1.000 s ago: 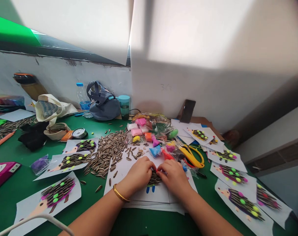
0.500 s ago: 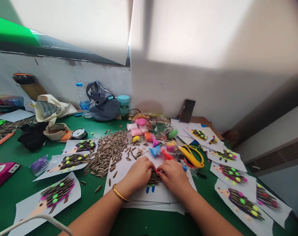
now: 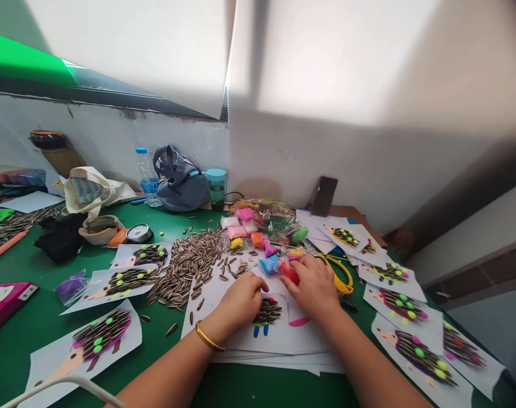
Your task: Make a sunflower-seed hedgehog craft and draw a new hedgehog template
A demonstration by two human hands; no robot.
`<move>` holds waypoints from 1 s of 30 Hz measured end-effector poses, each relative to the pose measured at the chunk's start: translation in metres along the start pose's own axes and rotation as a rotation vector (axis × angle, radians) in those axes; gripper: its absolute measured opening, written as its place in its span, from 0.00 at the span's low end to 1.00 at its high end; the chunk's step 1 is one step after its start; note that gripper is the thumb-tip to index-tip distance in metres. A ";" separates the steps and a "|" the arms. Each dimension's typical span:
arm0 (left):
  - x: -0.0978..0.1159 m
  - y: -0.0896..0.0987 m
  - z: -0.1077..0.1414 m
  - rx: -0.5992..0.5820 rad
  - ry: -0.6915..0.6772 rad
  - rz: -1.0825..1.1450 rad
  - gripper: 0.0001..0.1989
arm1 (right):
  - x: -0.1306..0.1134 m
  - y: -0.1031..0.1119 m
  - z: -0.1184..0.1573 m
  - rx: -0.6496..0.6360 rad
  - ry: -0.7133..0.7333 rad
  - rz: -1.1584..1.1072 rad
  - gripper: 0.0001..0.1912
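My left hand rests on the paper at the left side of a hedgehog picture, its fingers curled together. What they hold, if anything, is hidden. On that picture, sunflower seeds form the spines, a red dot sits near the top, and blue legs show below. My right hand is up and to the right of it, thumb and fingers closed on red modelling clay in a clear bag. A blue clay packet lies just left of the red one. White paper sheets are stacked underneath.
A heap of sunflower seeds lies left of the sheets. Clay packets are piled behind. Yellow-handled scissors lie beside my right hand. Finished-looking hedgehog pictures line both sides, one at left. A phone leans on the wall.
My right hand has moved up and right from the hedgehog picture to the red clay. The hands have parted, uncovering the seeds and a red dot. My left hand stays nearly in place.
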State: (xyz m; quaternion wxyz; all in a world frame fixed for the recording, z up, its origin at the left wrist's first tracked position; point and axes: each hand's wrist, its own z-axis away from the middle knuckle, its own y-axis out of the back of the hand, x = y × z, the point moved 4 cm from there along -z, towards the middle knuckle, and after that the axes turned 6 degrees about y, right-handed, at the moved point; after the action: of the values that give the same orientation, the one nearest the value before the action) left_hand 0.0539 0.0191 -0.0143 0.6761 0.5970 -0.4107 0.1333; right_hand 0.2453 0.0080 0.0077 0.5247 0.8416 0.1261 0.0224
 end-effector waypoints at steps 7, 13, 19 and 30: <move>0.004 0.014 -0.001 0.219 0.036 0.324 0.07 | -0.018 0.007 -0.003 0.069 0.132 -0.304 0.11; 0.021 0.020 0.006 0.233 -0.156 0.368 0.06 | -0.033 0.011 0.009 0.059 0.175 -0.468 0.10; 0.023 0.022 0.006 0.176 -0.133 0.281 0.09 | -0.034 0.013 0.011 0.009 0.156 -0.478 0.11; 0.025 0.024 0.008 0.270 -0.182 0.183 0.02 | -0.040 0.012 0.017 0.064 0.241 -0.469 0.16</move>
State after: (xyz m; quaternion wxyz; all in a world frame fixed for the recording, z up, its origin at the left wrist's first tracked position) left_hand 0.0499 0.0101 0.0196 0.5350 0.6522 -0.5009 0.1937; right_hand 0.2119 -0.0214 0.0150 0.4698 0.7968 0.3800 -0.0041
